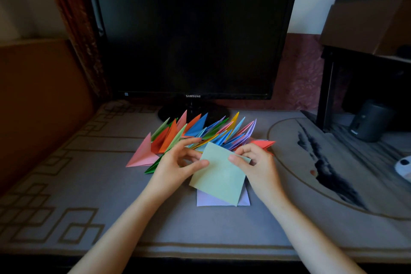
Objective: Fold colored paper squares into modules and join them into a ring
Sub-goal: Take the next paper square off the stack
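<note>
I hold a flat pale green paper square (220, 176) just above the desk, tilted like a diamond. My left hand (175, 162) pinches its left edge with thumb on top. My right hand (253, 162) pinches its upper right corner, thumb on the sheet. Under it lies a lilac paper square (206, 200), partly covered. Behind my hands a pile of several folded pointed modules (200, 133) in pink, orange, green, blue, yellow and purple fans across the desk. A pink module (143, 155) lies at the pile's left end and a red one (263, 143) at its right end.
A dark Samsung monitor (191, 38) stands right behind the pile, its round foot (166, 113) touching it. A grey patterned desk mat (89, 184) covers the desk. A black shelf with a small dark speaker (371, 120) and a cardboard box (369, 11) stands at the right.
</note>
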The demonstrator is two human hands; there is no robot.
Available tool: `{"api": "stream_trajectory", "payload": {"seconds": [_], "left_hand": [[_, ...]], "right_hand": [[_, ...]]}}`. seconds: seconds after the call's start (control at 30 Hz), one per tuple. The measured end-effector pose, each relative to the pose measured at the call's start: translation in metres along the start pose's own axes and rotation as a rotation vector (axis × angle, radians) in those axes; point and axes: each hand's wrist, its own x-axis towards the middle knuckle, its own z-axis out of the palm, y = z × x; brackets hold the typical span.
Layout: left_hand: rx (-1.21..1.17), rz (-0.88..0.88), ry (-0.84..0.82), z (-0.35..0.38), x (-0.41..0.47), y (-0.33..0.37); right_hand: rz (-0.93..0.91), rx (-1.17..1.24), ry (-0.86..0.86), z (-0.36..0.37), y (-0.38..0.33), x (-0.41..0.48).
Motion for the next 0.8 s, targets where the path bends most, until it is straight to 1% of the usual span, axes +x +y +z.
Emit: {"api": "stream_trajectory", "payload": {"seconds": [0.13,0.3,0.4,0.47,0.6,0.7,0.8], "left_hand": [[-0.027,-0.059,-0.062,0.0036,-0.0019,0.0022],[-0.112,-0.115,-0.086,0.0027,-0.0019,0.0010],[-0.111,-0.130,-0.064,0.0007,-0.0015,0.0012],[-0.108,-0.138,-0.028,-0.0008,-0.0002,-0.0004],[-0.124,-0.156,0.023,-0.0038,0.0003,0.0006],[-0.143,-0.161,0.030,-0.0035,-0.0005,0.0029],[-0.145,-0.167,0.031,-0.0037,-0.0004,0.0037]], "right_hand": [[0.041,0.141,-0.004,0.0005,-0.0022,0.0008],[0.044,0.175,-0.046,0.0029,-0.0019,-0.0008],[0.015,0.143,-0.057,0.0035,-0.0015,-0.0005],[-0.041,0.108,-0.079,0.0032,-0.0037,-0.0020],[-0.136,0.103,-0.184,-0.0013,-0.0049,-0.0025],[-0.201,-0.028,-0.291,-0.0016,-0.0014,-0.0031],[-0.202,-0.103,-0.333,-0.0006,-0.0005,-0.0044]]}}
